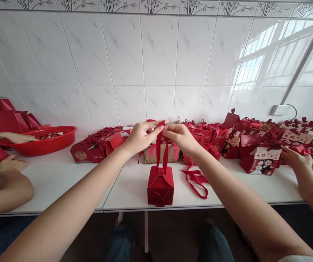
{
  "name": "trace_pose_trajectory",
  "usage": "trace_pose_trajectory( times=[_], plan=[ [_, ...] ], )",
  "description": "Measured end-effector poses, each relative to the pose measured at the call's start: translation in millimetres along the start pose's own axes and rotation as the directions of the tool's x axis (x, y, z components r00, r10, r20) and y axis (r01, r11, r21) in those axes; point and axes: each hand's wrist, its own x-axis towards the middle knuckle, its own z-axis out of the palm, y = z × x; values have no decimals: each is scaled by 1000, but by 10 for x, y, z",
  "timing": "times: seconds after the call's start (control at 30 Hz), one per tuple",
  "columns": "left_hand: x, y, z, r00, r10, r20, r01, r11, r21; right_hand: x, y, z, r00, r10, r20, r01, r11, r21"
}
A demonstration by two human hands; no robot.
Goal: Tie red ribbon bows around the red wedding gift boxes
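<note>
Ribbon (158, 149) in both hands (143, 136) (180, 137), box (160, 186) below, seemingly threaded

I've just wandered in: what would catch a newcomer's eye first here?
Likely the small red box low in the middle, with a red ribbon rising from its top to the camera wearer's fingers. After that, the crowd of red boxes massed at the right, and the wide red basin at the left.

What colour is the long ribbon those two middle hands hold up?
The long flat ribbon is deep red, seen best in the head view.
</note>
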Motion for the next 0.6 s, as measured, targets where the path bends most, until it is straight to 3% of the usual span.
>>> trace_pose_trajectory(
  times=[0.13, 0.23, 0.43, 0.53, 0.6],
  plan=[
    [16, -1, -23, 1000, 22, 22, -23, 999, 45, -12, -21, 8, 997, 35, 75, -43, 994, 102],
    [-5, 19, -19, 996, 86, -4, -84, 988, 133, -8, -30, 45, 994, 105, 28, -107, 987, 119],
    [-65, 93, 48, 981, 128, -146, -78, 949, 305, -2, -95, 80, 947, 322, -14, -305, 908, 287],
    [-111, 81, 76, 971, 46, -236, -13, 990, 140, 5, -98, 60, 927, 375, 7, -347, 848, 400],
    [-149, 52, 80, 978, -119, -169, 109, 992, -70, 18, -74, 38, 931, 365, -2, -329, 841, 430]
  ],
)
